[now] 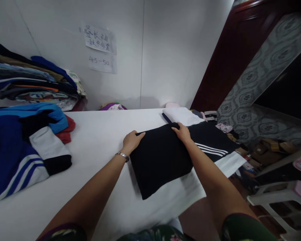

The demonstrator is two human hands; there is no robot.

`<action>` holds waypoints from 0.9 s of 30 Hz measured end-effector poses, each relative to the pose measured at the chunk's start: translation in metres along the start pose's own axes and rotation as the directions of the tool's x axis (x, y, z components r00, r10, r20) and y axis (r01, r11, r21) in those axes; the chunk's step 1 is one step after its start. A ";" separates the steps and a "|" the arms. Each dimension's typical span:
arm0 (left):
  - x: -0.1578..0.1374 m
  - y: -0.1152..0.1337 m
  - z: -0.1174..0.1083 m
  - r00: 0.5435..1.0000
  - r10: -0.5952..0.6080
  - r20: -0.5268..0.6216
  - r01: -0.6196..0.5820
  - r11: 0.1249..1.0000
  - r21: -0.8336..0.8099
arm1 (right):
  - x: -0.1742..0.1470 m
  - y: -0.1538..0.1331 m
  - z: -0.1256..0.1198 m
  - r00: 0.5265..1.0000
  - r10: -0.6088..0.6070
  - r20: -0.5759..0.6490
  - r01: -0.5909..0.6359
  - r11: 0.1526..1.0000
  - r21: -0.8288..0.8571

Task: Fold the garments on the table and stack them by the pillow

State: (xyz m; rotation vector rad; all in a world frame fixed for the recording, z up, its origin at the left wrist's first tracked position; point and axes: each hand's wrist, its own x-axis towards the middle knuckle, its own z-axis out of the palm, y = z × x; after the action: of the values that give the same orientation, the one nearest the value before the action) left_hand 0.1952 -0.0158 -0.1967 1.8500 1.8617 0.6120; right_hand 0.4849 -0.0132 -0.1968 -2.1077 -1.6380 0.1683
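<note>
A folded black garment (pixel 163 160) is held at its far corners, its near edge hanging over the white table. My left hand (pixel 131 142) pinches its far left corner, thumb on top. At the far right corner, my right hand (pixel 182 133) grips the same cloth with the thumb over the edge. Just to the right lies another black garment (pixel 210 137) with white stripes, partly behind my right forearm. Behind it sits a folded white garment (pixel 183 115). The undersides of both hands' fingers are hidden by the cloth.
Blue garments (pixel 12 150) with white and black parts lie on the table (pixel 97 134) at left. Behind them rises a stack of folded clothes (pixel 37 80). Handwritten papers (pixel 100 40) hang on the wall. A white stool (pixel 276 194) and cardboard boxes (pixel 263 150) stand at right.
</note>
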 end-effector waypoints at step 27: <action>-0.014 0.024 0.040 0.863 0.375 0.338 -0.462 0.857 0.229 | -0.011 -0.029 0.007 0.953 -0.273 0.129 0.291 0.945 -0.151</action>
State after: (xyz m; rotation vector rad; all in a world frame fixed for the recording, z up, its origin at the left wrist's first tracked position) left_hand 0.2383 -0.0301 -0.2151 2.4380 1.4239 0.1763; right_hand 0.4531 -0.0163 -0.1929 -1.9809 -2.0625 0.0506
